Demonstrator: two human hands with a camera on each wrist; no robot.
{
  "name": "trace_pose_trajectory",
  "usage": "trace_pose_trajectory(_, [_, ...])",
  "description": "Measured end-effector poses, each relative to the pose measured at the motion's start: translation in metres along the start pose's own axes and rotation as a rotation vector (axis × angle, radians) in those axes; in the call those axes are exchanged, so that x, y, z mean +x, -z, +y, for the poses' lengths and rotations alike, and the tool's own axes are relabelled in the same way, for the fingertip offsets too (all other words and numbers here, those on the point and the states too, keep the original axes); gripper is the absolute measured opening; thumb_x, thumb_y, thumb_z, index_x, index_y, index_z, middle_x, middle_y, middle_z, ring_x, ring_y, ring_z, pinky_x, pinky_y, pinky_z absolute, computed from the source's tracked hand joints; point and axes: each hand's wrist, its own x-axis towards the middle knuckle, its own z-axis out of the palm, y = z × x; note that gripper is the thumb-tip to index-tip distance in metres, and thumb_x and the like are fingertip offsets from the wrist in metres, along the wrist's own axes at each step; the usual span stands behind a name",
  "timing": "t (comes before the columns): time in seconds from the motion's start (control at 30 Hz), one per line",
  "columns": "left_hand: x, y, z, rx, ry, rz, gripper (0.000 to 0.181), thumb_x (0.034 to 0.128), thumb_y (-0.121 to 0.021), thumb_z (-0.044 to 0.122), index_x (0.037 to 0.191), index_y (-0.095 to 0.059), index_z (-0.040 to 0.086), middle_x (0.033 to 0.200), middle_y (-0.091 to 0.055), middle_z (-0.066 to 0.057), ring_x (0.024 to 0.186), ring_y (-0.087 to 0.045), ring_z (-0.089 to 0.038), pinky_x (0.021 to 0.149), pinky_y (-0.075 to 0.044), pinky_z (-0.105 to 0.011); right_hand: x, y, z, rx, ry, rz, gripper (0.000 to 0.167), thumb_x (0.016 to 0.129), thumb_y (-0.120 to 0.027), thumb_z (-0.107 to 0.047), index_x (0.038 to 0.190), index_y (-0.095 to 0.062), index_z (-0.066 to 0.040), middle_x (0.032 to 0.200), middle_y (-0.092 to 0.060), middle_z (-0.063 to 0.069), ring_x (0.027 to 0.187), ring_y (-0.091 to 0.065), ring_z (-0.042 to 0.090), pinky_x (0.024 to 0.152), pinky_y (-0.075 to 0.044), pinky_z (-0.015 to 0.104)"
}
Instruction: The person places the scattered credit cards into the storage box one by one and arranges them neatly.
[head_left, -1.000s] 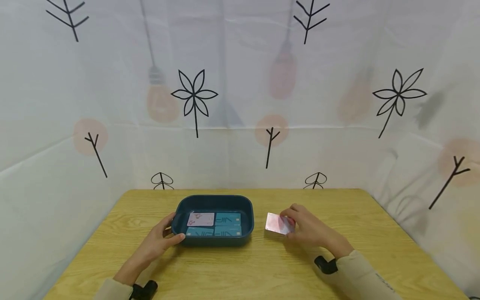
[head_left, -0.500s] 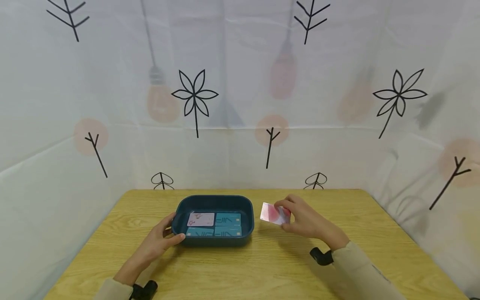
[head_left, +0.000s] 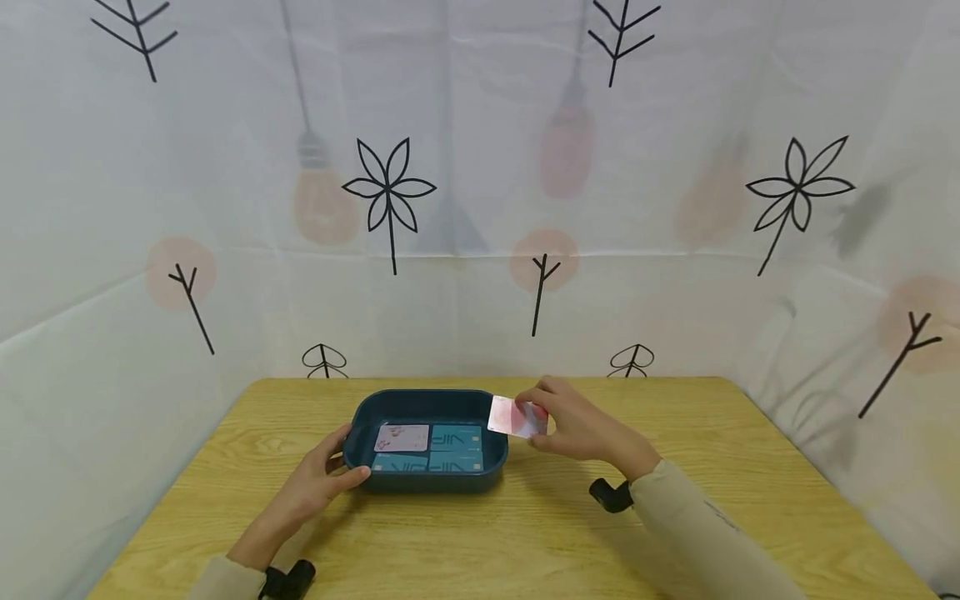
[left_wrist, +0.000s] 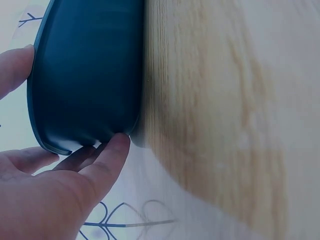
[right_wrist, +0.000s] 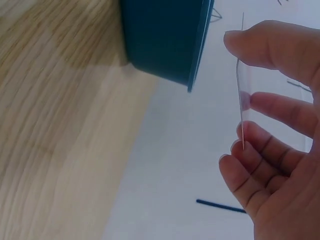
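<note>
A dark teal plastic tray (head_left: pixel 438 482) stands on the table, with several cards lying flat inside. One is a pink-white card (head_left: pixel 401 438) with a flower print; the others are blue cards (head_left: pixel 455 461). My left hand (head_left: pixel 309 487) holds the tray's left end, thumb at the front corner and fingers along the side wall. In the left wrist view, those fingertips (left_wrist: pixel 117 145) touch the outer wall. My right hand (head_left: pixel 581 423) pinches a shiny pink card (head_left: pixel 508 416) by its edges, tilted, over the tray's right rim. The right wrist view shows that card edge-on, between thumb and fingers.
A light wood-grain table (head_left: pixel 480 542) carries the tray. White cloth (head_left: pixel 480 317) with plant drawings hangs behind the table and along both sides. Each wrist wears a small black camera (head_left: pixel 611 495).
My right hand has lifted the pink card from near the table and carried it left, up to the tray's right rim. The left hand and tray have stayed put.
</note>
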Motion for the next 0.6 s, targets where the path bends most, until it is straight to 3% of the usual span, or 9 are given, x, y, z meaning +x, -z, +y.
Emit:
trace_pose_trajectory(0.4, [0.0, 0.001, 0.0, -0.001, 0.003, -0.004, 0.08, 0.0884, -0.07, 0.02, 0.151, -0.022, 0.005, 0.146, -0.036, -0.024, 0.129, -0.041, -0.043, 0.091, -0.05, -0.041, 0.029, -0.013, -0.014, 0.006, 0.028, -0.064, 0.049, 0.081, -0.074, -0.028, 0.127, -0.058, -0.02, 0.103, -0.049, 0.001, 0.09, -0.042, 0.012, 0.073, -0.043, 0.029])
trace_pose_trajectory(0.6, [0.0, 0.0, 0.0, 0.005, 0.008, -0.002, 0.08, 0.0883, -0.07, 0.02, 0.151, -0.023, 0.005, 0.146, -0.036, -0.024, 0.129, -0.041, -0.044, 0.091, -0.05, -0.042, 0.041, -0.02, -0.019, 0.013, 0.035, -0.096, 0.047, 0.081, -0.074, -0.027, 0.125, -0.059, -0.02, 0.106, -0.05, 0.003, 0.089, -0.047, 0.016, 0.071, -0.046, 0.027])
